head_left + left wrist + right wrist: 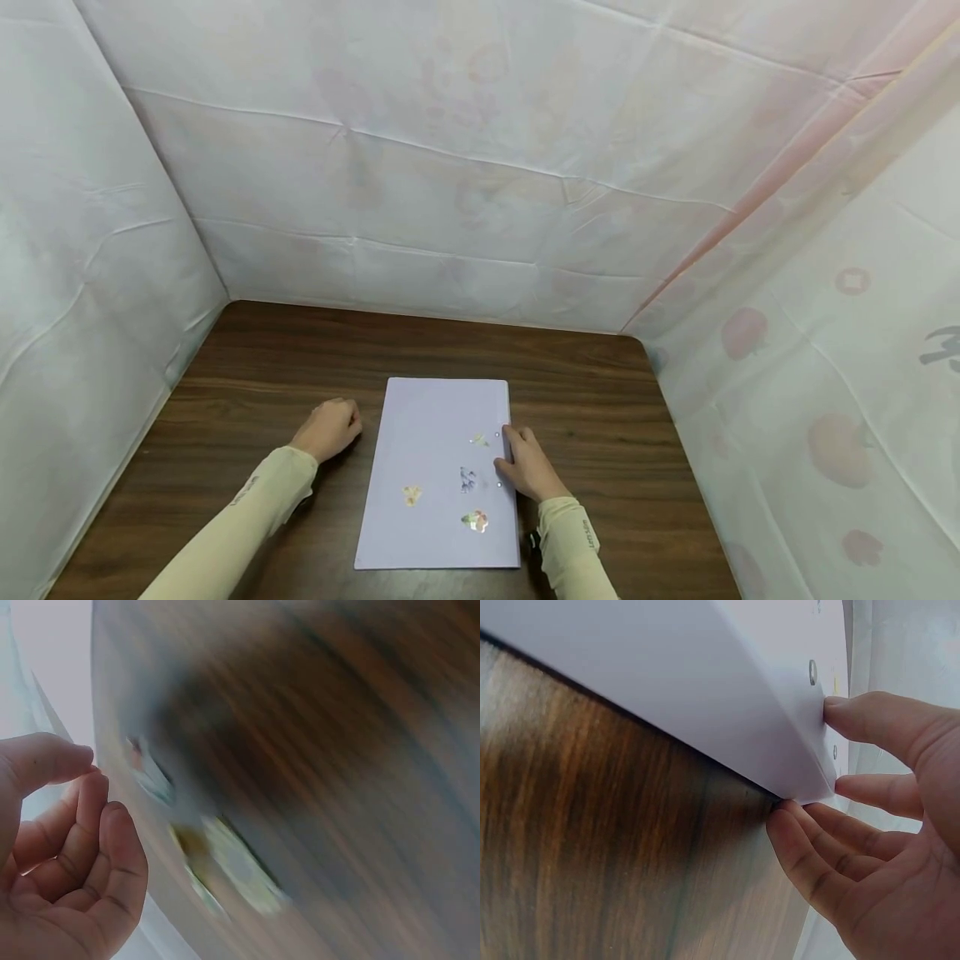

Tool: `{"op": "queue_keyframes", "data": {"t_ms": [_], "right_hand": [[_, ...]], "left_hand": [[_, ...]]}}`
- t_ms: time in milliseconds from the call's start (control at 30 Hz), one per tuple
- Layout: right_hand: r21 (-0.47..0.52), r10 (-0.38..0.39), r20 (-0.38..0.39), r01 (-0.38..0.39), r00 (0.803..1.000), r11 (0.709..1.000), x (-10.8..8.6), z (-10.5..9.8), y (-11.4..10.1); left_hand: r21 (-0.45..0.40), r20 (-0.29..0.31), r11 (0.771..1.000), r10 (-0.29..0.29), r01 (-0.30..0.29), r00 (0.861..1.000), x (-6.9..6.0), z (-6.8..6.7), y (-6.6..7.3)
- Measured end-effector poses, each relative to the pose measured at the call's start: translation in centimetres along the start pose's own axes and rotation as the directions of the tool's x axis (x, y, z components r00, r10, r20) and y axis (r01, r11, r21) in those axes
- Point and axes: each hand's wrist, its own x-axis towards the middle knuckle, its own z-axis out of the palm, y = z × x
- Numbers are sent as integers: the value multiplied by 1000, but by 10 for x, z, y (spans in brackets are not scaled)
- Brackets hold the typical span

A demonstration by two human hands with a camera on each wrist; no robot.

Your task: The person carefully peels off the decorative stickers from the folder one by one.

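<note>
A lavender file folder (435, 442) lies closed on the brown table, with small flower-like stickers and metal rivets on its cover. My right hand (531, 467) grips the folder's right edge. In the right wrist view, the thumb of that hand (900, 817) presses the cover near a rivet, while other fingers reach the lower edge. Left of the folder, apart from it, my left hand (327, 429) rests at the table with fingers curled. Seen from the left wrist, the left hand (71, 847) has its thumb close to the index fingertip, with nothing visible held.
The dark wood-grain table (300, 350) is bounded by pale hanging cloth (450, 208) at the back and both sides. Blurred pale and yellowish patches (244, 866) show in the left wrist view; what they are I cannot tell.
</note>
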Motion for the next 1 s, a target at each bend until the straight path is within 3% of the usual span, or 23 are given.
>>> {"op": "queue_keyframes", "data": {"t_ms": [300,567,800,1000], "right_hand": [[-5,2,7,-2,1000,1000,-1,0,0],[-12,-9,6,9,1000,1000,1,-2,-2],[-20,-17,-2,17,1000,1000,1,-2,-3],[-21,-42,-13,42,999,999,1,0,-2]], "left_hand": [[10,-30,994,108,-107,994,29,26,48],[18,-15,971,239,-239,971,50,45,94],[20,-1,949,314,-314,949,61,61,126],[17,43,931,363,-364,931,64,76,144]]}}
